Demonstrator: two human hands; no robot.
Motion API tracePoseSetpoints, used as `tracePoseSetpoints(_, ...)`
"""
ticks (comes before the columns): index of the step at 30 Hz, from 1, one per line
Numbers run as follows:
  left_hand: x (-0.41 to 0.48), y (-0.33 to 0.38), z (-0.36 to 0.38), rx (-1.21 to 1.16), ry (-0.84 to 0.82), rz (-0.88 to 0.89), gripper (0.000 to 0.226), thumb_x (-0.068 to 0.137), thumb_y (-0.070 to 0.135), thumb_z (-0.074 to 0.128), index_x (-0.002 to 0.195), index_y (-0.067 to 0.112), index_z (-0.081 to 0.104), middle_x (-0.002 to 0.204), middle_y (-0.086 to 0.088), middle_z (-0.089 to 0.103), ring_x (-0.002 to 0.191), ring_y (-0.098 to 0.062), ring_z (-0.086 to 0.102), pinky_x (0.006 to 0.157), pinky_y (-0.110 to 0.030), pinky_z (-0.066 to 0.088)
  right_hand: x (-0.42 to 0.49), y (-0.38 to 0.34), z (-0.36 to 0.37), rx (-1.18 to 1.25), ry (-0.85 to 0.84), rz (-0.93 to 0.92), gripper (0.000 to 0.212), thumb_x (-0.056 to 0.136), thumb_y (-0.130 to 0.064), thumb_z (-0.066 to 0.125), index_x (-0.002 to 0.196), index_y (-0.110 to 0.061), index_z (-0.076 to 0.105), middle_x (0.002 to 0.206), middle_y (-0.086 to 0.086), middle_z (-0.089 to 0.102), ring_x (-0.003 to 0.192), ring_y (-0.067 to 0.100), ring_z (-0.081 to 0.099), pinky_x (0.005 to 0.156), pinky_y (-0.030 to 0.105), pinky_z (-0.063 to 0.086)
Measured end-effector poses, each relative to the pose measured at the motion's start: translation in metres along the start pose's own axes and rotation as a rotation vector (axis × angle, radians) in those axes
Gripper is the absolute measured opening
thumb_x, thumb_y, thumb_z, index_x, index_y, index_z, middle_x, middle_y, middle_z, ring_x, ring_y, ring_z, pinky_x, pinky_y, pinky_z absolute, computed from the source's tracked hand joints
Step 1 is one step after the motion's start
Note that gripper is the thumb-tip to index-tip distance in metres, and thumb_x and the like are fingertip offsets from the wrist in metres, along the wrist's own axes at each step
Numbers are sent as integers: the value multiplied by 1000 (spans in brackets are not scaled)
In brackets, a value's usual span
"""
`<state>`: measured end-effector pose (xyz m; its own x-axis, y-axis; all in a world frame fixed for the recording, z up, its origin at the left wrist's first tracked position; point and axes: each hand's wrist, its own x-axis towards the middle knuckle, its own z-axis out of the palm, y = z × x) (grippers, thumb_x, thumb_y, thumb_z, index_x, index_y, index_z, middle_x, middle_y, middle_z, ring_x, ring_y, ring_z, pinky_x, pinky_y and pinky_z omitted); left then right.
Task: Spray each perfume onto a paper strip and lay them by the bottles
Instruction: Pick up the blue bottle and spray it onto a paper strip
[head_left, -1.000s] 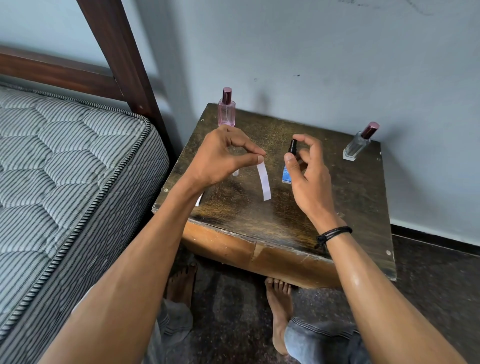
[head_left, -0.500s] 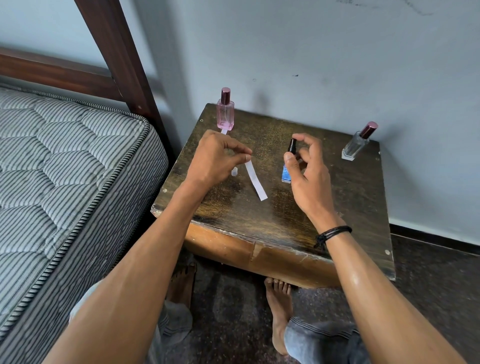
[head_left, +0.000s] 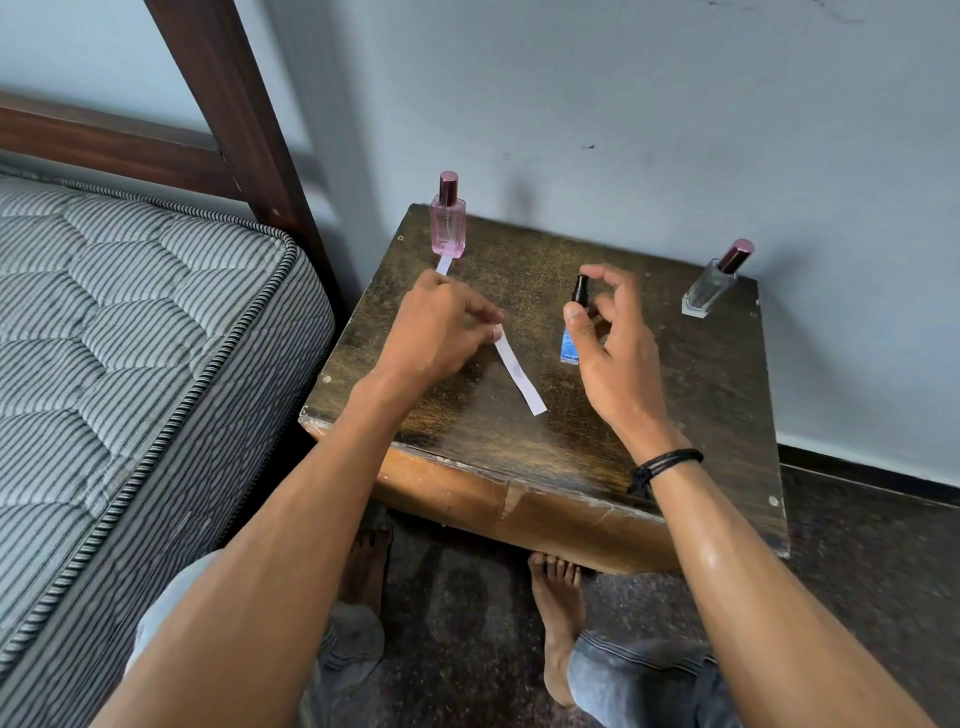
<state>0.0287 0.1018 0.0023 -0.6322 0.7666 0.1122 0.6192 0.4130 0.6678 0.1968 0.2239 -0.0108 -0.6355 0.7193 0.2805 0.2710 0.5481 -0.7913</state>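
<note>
White paper strip (head_left: 519, 375) hangs pinched in the left hand (head_left: 436, 332) beside the blue bottle (head_left: 570, 345), which the right hand (head_left: 613, 338) grips over the wooden table (head_left: 701, 415); the second perfume seems in hand; laying the strip by that bottle likely follows.

The pink bottle (head_left: 447, 228) at 11 o'clock on the dark brown table (head_left: 675, 415) has a dark red cap. The small bottle (head_left: 571, 343) in the middle is blue with a black top. The clear bottle (head_left: 709, 288) at 2 o'clock has a dark red cap. The paper strip (head_left: 519, 374) is white. The mattress (head_left: 130, 338) has grey and white stripes.
</note>
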Motion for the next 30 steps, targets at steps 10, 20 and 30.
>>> tracePoseSetpoints(10, 2, -5, -30, 106, -152, 80, 39, 75, 32, 87, 111, 23, 76, 105, 8, 60, 108, -17, 51, 90, -30, 38, 3, 1, -2, 16, -32, -4, 31, 106, -37, 53, 135, -38, 43, 99, -1, 69, 87, 19, 66, 77, 44, 57)
tracePoseSetpoints(20, -1, -1, -28, 5, -134, -33, 15, 83, 21, 82, 97, 26, 79, 88, 12, 73, 84, -6, 68, 87, -29, 56, 2, 1, 1, -42, -201, -9, 41, 103, -40, 57, 140, -32, 42, 112, -4, 72, 101, 21, 67, 80, 36, 49)
tracePoseSetpoints(30, -9, 18, -18, -808, -91, -188, 16, 88, 1, 73, 104, 0, 72, 100, -21, 74, 87, -26, 76, 80, -28, 62, 0, 2, 6, -96, -257, -83, 27, 97, -43, 66, 120, -34, 58, 98, -13, 65, 85, 18, 63, 75, 46, 56)
